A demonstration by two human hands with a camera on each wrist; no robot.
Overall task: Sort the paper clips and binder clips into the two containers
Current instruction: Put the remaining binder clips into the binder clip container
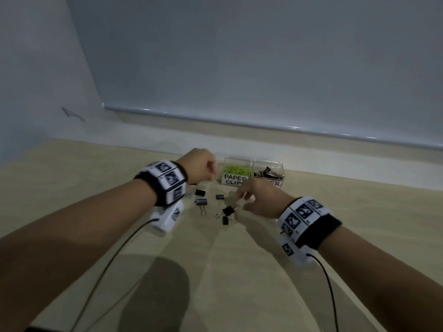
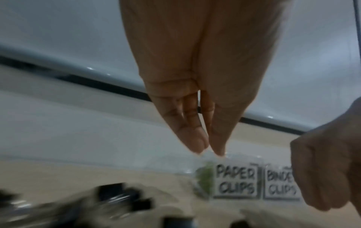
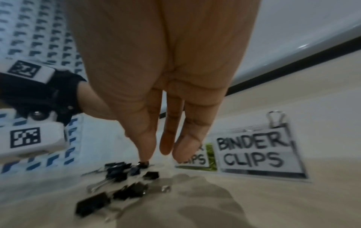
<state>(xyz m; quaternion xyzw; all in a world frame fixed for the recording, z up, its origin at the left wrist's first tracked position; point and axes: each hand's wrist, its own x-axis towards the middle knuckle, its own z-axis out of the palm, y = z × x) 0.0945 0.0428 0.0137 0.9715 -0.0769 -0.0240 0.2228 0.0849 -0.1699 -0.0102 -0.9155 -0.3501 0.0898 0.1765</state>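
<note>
Several black binder clips (image 1: 201, 202) lie loose on the table between my hands; the right wrist view shows the same binder clips (image 3: 117, 177). Behind them stand two clear containers: the paper-clip box (image 1: 236, 179) holds green clips, and the binder-clip box (image 1: 268, 174) holds dark clips. My left hand (image 1: 200, 165) hovers left of the paper-clip box (image 2: 236, 180). Its thumb and fingertips (image 2: 197, 145) are pressed together with nothing visible between them. My right hand (image 1: 251, 200) hangs over the loose clips, fingers spread and pointing down, holding nothing (image 3: 158, 155).
The wooden table (image 1: 215, 271) meets a pale ledge and a window blind (image 1: 263, 68) behind the boxes. Cables (image 1: 107, 267) run from both wrist cameras toward me. A patterned surface (image 3: 48, 30) shows behind my left wrist.
</note>
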